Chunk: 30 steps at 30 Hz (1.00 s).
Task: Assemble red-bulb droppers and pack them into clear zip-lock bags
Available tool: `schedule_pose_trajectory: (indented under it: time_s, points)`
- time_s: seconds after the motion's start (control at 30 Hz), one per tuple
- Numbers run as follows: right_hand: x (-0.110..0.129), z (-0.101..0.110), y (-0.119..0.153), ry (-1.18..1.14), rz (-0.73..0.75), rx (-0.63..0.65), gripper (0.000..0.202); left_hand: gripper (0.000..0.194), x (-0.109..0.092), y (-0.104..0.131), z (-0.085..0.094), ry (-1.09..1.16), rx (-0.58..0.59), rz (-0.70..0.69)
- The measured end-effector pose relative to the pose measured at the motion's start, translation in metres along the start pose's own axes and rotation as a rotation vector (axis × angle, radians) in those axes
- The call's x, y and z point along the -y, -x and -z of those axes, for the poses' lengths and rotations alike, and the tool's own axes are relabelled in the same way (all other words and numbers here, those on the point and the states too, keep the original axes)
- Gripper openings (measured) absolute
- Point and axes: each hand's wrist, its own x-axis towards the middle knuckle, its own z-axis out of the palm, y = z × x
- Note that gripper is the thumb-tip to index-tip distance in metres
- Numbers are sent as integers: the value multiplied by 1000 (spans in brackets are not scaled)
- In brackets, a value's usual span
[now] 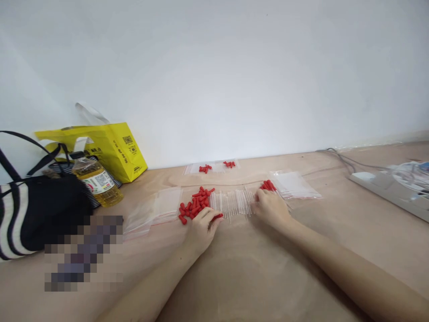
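My left hand is closed, with a red rubber bulb between its thumb and fingers. Just beyond it lies a loose pile of red rubber bulbs. A row of thin clear dropper tubes is spread between my two hands. At the right end of that row, my right hand has its fingers curled down at the tubes; whatever its fingertips hold is hidden. Several more red bulbs show just past its knuckles, seemingly on tubes. Clear zip bags lie on both sides, one on the left and one on the right.
Toward the wall lies another bag with red bulbs and tubes. On the left stand a yellow bag, an oil bottle and a black bag, near a pixelated patch. A white power strip with cables sits at right.
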Motion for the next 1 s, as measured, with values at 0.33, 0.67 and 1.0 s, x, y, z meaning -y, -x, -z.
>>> schedule_pose_trajectory:
  time_s: [0.33, 0.67, 1.0]
  points:
    - [-25, -14, -13, -114, -149, 198, 12, 18, 5, 2, -4, -7, 10, 9]
    - [-9, -8, -4, -330, 224, 5, 27, 13, 1, -1, -1, -141, -6, 14]
    - [18, -26, 20, -213, 631, -75, 36, 11, 1, 0, -1, -166, 29, 19]
